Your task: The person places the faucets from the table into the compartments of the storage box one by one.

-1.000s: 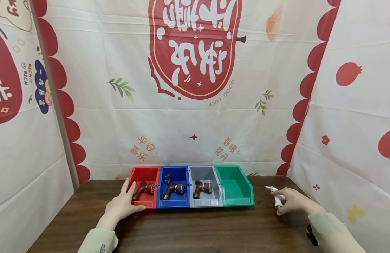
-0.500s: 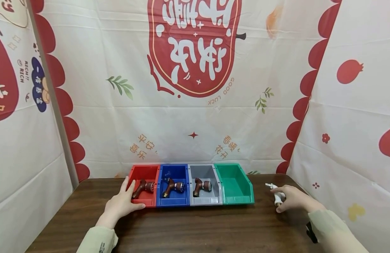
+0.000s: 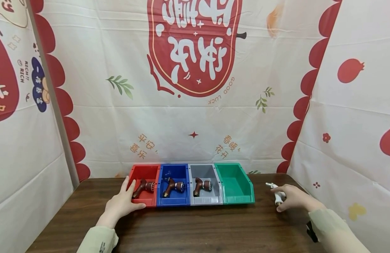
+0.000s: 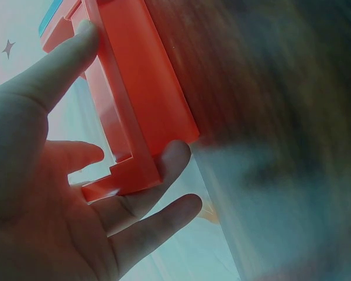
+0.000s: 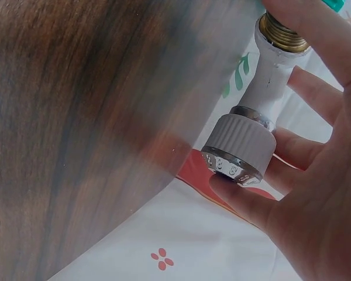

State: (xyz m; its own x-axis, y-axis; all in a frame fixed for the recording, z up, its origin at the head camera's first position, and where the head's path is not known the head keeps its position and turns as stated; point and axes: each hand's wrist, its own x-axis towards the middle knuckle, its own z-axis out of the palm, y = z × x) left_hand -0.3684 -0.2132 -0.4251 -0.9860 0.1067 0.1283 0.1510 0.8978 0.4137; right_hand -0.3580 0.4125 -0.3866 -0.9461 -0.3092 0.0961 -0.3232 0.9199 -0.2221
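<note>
At the left end of a row of joined bins, my left hand (image 3: 119,205) rests on the red bin (image 3: 147,171), fingers spread over its left side and thumb along its front. The left wrist view shows the thumb on the bin's edge, with fingertips at its side wall. My right hand (image 3: 291,199) holds a white tap (image 5: 263,93) near the table's right side, thumb and fingers about it. The tap has a ribbed knob and a brass thread. Brown taps lie in the red bin (image 3: 143,188), the blue bin (image 3: 171,187) and the grey bin (image 3: 199,187).
The green bin (image 3: 234,186) closes the row's right end, between the grey bin and my right hand. All the bins stand at the back of a dark wooden table (image 3: 195,228). A printed cloth (image 3: 169,137) hangs behind and on both sides.
The view has tilted slightly. Both hands, the bins and the white tap keep their places.
</note>
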